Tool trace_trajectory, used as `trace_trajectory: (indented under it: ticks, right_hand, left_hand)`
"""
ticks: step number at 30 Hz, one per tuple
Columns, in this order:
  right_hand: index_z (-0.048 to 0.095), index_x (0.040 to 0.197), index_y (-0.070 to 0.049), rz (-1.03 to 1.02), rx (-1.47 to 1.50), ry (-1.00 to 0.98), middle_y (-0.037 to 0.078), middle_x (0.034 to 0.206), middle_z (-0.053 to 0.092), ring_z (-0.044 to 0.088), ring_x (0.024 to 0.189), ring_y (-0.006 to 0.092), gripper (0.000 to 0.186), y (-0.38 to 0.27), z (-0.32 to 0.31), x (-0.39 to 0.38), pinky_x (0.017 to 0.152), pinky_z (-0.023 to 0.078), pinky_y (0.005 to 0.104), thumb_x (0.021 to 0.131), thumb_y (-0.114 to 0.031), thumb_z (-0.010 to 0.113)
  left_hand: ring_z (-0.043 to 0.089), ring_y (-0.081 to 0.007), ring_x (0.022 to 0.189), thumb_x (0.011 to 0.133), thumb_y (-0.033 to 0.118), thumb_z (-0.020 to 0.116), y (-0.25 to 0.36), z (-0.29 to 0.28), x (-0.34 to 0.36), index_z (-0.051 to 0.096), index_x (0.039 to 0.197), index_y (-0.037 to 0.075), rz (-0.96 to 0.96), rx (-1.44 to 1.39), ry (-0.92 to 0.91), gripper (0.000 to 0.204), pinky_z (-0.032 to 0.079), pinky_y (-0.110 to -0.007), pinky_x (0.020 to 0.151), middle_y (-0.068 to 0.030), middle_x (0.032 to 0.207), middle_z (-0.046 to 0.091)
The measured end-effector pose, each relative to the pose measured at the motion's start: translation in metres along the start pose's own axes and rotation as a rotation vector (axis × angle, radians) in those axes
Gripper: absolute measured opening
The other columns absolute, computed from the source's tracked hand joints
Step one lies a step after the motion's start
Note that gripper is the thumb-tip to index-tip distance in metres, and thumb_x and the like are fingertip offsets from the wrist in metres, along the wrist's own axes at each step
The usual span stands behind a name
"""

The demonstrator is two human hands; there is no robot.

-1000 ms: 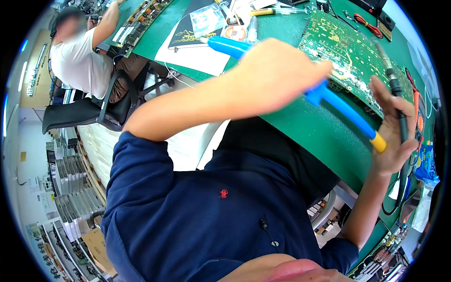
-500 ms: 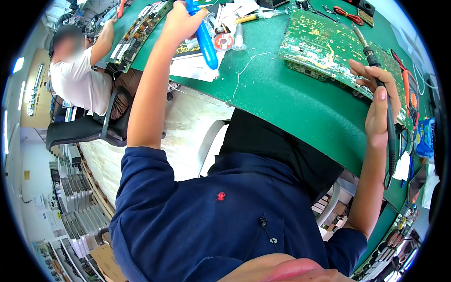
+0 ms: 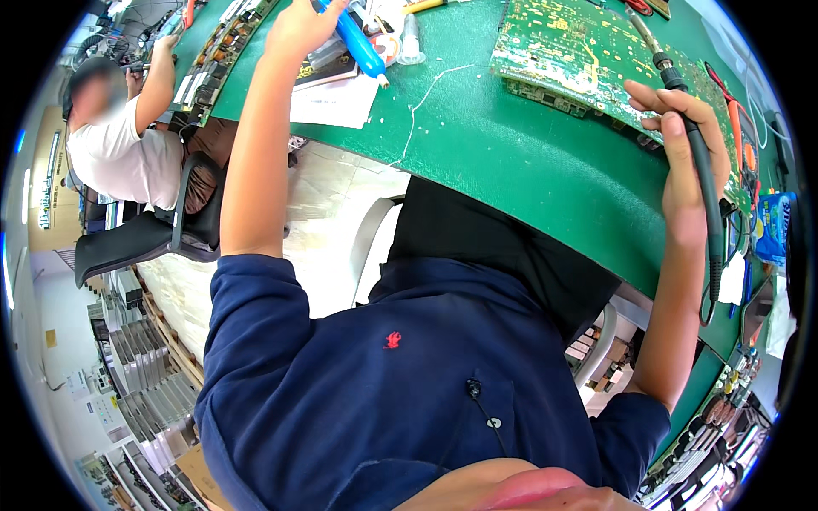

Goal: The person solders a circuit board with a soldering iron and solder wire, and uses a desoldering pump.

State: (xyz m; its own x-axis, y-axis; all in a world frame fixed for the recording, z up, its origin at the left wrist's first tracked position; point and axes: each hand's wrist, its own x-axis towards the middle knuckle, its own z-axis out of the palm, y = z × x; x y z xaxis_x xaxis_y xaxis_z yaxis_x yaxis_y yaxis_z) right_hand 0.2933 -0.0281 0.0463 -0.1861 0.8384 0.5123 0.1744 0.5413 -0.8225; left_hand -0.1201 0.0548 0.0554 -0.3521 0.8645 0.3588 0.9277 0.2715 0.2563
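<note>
My left hand [image 3: 300,32] is at the top edge of the view, closed on a blue desoldering pump [image 3: 361,49]. The pump's pale tip points down toward the table, and its upper end is partly cut off by the frame. In my right hand [image 3: 686,140] rests a soldering iron [image 3: 672,78] with a black handle, its metal tip pointing up and away to the left. The iron is over the right part of a large green circuit board [image 3: 562,51] with gold traces. Its tip appears above the board's far part; I cannot tell whether they touch.
White papers [image 3: 336,104] and small tubes lie beside the pump. A long, narrow circuit board [image 3: 223,60] lies at the left. A co-worker [image 3: 128,153] sits beyond it. Cables, orange-handled tools and a blue packet [image 3: 774,228] crowd the right edge. A thin white wire lies on the green table [image 3: 494,162].
The whole view has shifted, with the table things now higher and more to the left. The pump's pale tip now shows. Both hands keep their tools.
</note>
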Motion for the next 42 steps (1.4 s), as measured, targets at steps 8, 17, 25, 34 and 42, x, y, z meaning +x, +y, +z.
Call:
trace_trajectory:
  ticks: [8, 17, 25, 34, 42]
  right_hand:
    - [0.038, 0.129, 0.012, -0.087, -0.115, -0.029, 0.025, 0.096, 0.065, 0.064, 0.084, 0.023, 0.087, 0.006, -0.007, 0.001, 0.079, 0.047, 0.0297, 0.091, -0.065, 0.021]
    - [0.037, 0.13, 0.015, 0.09, -0.085, 0.165, 0.01, 0.076, 0.056, 0.046, 0.066, 0.014, 0.116, 0.009, -0.004, -0.01, 0.064, 0.037, 0.0277, 0.073, -0.083, 0.013]
    - [0.039, 0.133, 0.007, 0.07, 0.019, 0.049, 0.007, 0.076, 0.05, 0.041, 0.067, 0.0137, 0.086, 0.015, -0.017, -0.018, 0.061, 0.031, 0.027, 0.088, -0.066, 0.032]
    - [0.043, 0.127, 0.007, 0.139, -0.101, 0.038, 0.009, 0.069, 0.051, 0.045, 0.06, 0.0132, 0.056, 0.008, 0.002, -0.02, 0.052, 0.032, 0.0244, 0.09, -0.033, 0.054]
    - [0.049, 0.101, 0.003, 0.194, -0.126, 0.063, 0.011, 0.055, 0.049, 0.045, 0.045, 0.012, 0.04, -0.005, 0.011, -0.019, 0.041, 0.033, 0.0216, 0.086, -0.034, 0.056]
  left_hand:
    - [0.056, -0.025, 0.07, 0.08, 0.015, 0.063, 0.086, -0.032, -0.095, 0.058, 0.09, 0.002, 0.598, -0.282, -0.149, 0.017, 0.046, -0.036, 0.064, -0.0126, 0.076, 0.055]
    - [0.056, -0.0236, 0.065, 0.081, 0.005, 0.062, 0.086, 0.019, -0.114, 0.063, 0.095, 0.003, 0.664, -0.336, -0.203, 0.014, 0.045, -0.029, 0.061, -0.008, 0.08, 0.061]
    - [0.053, -0.0107, 0.061, 0.081, 0.0, 0.064, 0.072, 0.019, -0.115, 0.067, 0.093, 0.001, 0.615, -0.482, -0.116, 0.013, 0.041, -0.022, 0.052, -0.0055, 0.079, 0.061]
    - [0.046, -0.007, 0.061, 0.085, -0.003, 0.057, 0.101, 0.017, -0.121, 0.064, 0.092, -0.007, 0.48, -0.814, -0.032, 0.01, 0.032, -0.018, 0.053, -0.0069, 0.078, 0.058]
    - [0.05, -0.0136, 0.065, 0.079, -0.004, 0.061, 0.097, 0.016, -0.108, 0.061, 0.094, -0.01, 0.678, -0.932, -0.244, 0.016, 0.038, -0.021, 0.057, -0.0138, 0.08, 0.059]
